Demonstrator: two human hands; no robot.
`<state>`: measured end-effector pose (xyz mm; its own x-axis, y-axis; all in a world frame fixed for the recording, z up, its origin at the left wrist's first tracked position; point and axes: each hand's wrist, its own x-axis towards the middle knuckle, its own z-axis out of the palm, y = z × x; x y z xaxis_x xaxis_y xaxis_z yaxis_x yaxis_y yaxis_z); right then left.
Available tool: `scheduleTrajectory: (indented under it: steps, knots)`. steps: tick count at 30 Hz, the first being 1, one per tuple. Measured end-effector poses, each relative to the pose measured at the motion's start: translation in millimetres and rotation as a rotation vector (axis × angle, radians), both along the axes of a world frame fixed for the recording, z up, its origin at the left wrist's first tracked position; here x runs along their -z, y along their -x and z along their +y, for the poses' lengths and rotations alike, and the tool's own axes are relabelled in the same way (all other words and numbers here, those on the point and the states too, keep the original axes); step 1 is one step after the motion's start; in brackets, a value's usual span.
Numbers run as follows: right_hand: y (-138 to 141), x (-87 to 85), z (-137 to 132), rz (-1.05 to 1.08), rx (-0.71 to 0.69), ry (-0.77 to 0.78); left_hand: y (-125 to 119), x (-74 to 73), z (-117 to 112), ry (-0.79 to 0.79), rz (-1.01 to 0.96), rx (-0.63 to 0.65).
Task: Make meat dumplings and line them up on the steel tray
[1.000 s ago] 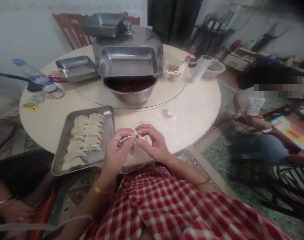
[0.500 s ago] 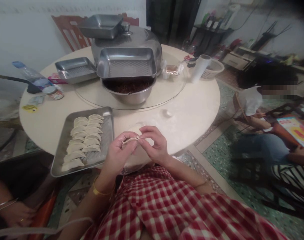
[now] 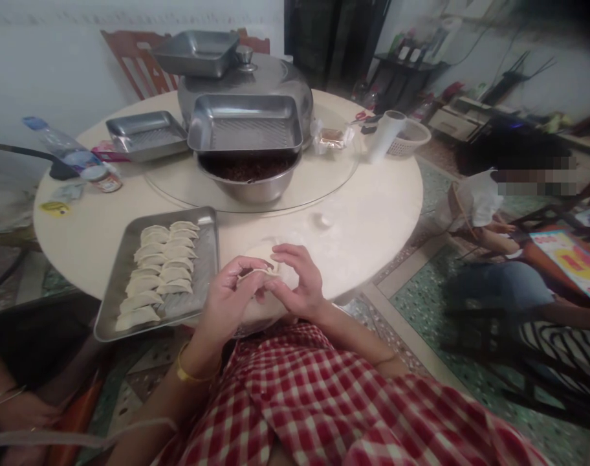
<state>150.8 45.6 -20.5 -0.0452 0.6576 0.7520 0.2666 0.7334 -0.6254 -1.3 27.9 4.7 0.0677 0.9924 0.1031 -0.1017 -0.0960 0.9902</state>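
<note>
My left hand (image 3: 231, 291) is closed on a pale dumpling (image 3: 257, 274), its thumb along the near side of the dough. At the dumpling's right end is my right hand (image 3: 302, 281), thumb against the dough and index finger curved a little above the edge. Part of the dumpling is hidden by my fingers. Left of my hands, a metal tray (image 3: 205, 259) bears two rows of folded dumplings (image 3: 144, 283). A steel bowl (image 3: 256, 189) of dark filling (image 3: 251, 169) stands beyond, partly covered by an upper metal tray (image 3: 246, 126).
The round table (image 3: 372, 213) has a glass turntable and a large lidded pot (image 3: 256, 81). Another tray (image 3: 147, 136), a bottle (image 3: 76, 155) and a jar (image 3: 101, 179) are at left. A white roll (image 3: 386, 136) and basket (image 3: 411, 139) stand right. Other people sit at both sides.
My right index finger has lifted slightly from the dumpling's edge, and the right thumb has shifted down along it. The left hand keeps its hold. The view has shifted slightly.
</note>
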Motion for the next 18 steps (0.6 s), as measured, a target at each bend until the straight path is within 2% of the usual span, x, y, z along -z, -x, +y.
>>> scheduleTrajectory:
  steps: [5,8,13,18]
  knots:
    - [8,0.5,1,-0.028,-0.043,0.025,-1,3.8,-3,-0.027,-0.012,0.011]
    - [13,1.2,2,-0.013,0.002,0.0,-1,6.1,-4,-0.05,-0.011,0.001]
    - [21,3.2,3,-0.048,0.102,-0.077,1,6.4,-6,0.015,-0.02,-0.015]
    - [24,7.3,5,-0.058,0.121,-0.125,4,5.4,-8,0.068,-0.019,-0.023]
